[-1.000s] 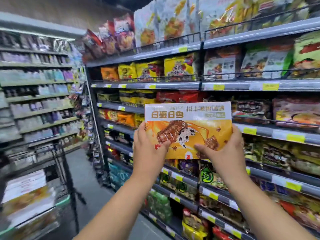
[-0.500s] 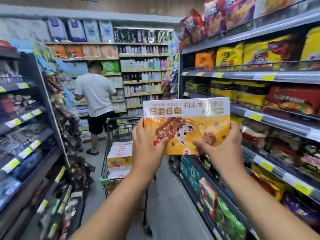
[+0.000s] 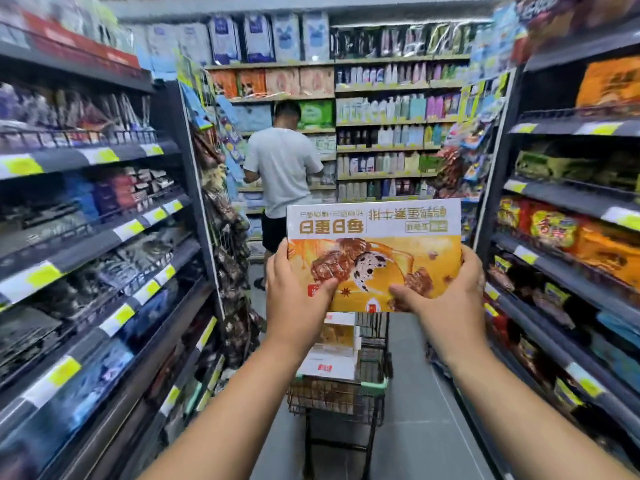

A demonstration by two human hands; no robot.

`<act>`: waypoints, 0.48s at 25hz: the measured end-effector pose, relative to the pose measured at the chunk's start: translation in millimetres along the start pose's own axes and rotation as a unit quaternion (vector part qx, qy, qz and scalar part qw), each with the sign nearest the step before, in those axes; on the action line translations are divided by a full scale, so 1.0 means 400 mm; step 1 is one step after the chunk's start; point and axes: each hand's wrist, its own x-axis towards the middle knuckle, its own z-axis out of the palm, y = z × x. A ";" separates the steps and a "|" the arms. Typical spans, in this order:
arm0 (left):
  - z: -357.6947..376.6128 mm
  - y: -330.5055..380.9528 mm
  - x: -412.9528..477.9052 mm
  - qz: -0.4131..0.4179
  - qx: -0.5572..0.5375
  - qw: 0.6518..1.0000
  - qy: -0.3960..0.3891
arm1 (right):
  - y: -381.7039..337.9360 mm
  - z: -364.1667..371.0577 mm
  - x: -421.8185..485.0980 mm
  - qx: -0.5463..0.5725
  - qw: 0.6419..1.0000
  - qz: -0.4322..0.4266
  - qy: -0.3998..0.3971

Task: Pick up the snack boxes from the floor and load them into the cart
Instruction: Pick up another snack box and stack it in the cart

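- Gripping the snack box [image 3: 374, 251] only at its two lower corners, the left hand [image 3: 294, 299] and right hand [image 3: 446, 289] leave its upper half unsupported. I judge it could tip away or slide down if either thumb eases.
- Each hand is curled round a side edge, with the thumb pressed flat on the printed face and the fingers hidden behind. Both forearms reach forward, almost straight.
- The box is held up in the air, facing the camera with its print upside down, above the cart [image 3: 372, 382].
- The cart stands straight ahead. Stacked boxes [image 3: 332, 351] fill its left part, and the held box hides some of the basket, so lowering it unseen could knock that stack.
- Shelves [image 3: 104, 237] close in on both sides, so a wide swing might catch an edge.
- A person in a pale shirt [image 3: 282, 168] stands well beyond the cart.
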 end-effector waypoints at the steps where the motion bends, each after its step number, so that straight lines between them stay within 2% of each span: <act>1: -0.005 -0.039 0.053 0.001 0.003 1.000 -0.003 | 0.009 0.064 0.024 0.005 1.000 0.002 0.003; 7: 0.014 -0.257 0.323 -0.002 0.027 0.999 -0.020 | 0.092 0.376 0.147 0.012 0.999 0.037 -0.010; 12: 0.122 -0.470 0.484 -0.036 0.050 0.998 -0.033 | 0.243 0.584 0.261 -0.007 0.998 0.060 -0.032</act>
